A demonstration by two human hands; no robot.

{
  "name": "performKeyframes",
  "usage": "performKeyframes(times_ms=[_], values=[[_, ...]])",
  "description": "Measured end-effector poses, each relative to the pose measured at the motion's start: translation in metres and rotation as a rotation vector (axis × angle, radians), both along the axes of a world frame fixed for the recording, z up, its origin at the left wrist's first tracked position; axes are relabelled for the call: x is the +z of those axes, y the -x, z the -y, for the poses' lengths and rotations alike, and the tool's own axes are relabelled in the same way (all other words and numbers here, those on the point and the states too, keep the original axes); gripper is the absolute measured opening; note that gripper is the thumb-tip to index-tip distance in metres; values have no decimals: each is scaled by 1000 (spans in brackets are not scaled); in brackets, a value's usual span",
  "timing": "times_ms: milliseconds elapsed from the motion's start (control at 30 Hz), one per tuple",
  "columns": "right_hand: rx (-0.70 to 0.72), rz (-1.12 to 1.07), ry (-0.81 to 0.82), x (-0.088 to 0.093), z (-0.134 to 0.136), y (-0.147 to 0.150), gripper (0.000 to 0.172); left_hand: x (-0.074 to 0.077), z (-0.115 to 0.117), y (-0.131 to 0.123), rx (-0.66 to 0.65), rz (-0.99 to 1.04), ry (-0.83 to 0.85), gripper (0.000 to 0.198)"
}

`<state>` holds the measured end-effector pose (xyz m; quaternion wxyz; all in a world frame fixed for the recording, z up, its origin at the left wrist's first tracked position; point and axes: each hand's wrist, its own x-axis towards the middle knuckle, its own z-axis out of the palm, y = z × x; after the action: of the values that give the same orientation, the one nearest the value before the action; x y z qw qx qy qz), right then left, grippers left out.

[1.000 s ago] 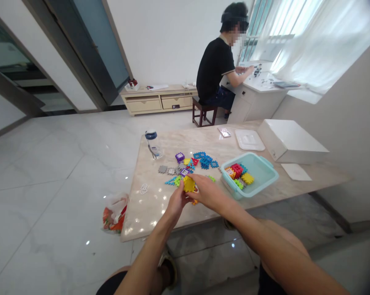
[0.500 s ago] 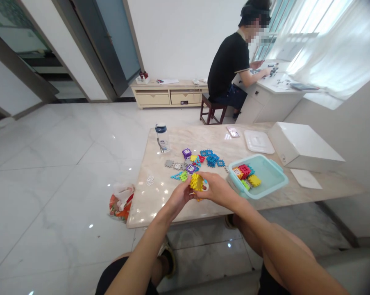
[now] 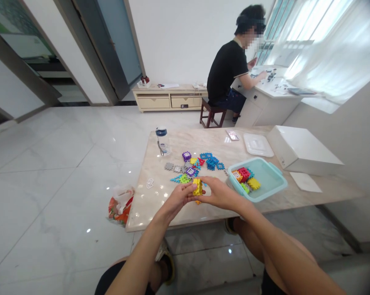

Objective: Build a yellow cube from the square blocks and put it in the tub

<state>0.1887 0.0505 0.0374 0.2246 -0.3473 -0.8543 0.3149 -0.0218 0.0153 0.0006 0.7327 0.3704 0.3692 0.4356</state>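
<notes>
Tub [image 3: 275, 180] right of loose pieces [image 3: 200, 162] — bottle [image 3: 162, 141] behind, left.

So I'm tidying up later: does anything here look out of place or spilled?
Yes: a crumpled orange and white plastic bag lies on the floor beside the beige marble table, and toothed plastic tiles lie scattered outside the teal plastic tub.

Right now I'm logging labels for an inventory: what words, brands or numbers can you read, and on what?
None can be read.
White stickers on the purple and grey interlocking plastic tiles: too small.
Label on the clear water bottle with the blue cap: blurred.
Small white card on the marble table: unreadable marks.
</notes>
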Motion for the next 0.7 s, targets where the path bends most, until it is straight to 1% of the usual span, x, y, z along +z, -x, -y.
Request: performKeyframes(times_ms=[100, 133, 200, 333, 467, 533, 633, 700], values=[[-19, -71, -16, -3, -1, 2, 70, 1, -1, 0, 50, -19, 0, 55], [-24, -91, -22, -3, -1, 3, 75, 1, -2, 0, 62, -25, -1, 57], [-31, -109, -27, -3, -2, 5, 74, 1, -2, 0, 82, -36, -6, 59], [-53, -94, -36, 0, -5, 8, 62, 0, -2, -1, 98, -35, -20, 62], [-63, -72, -68, 0, -5, 7, 58, -1, -2, -2, 65, -12, -24, 64], [-44, -63, -81, -3, -4, 7, 60, -1, -2, -3, 61, -30, -34, 61], [-10, -90, -93, -7, -3, 8, 73, -2, -2, -4, 55, -67, -46, 55], [-3, -103, -102, -8, -3, 8, 76, -2, -1, -5, 66, -84, -62, 55]])
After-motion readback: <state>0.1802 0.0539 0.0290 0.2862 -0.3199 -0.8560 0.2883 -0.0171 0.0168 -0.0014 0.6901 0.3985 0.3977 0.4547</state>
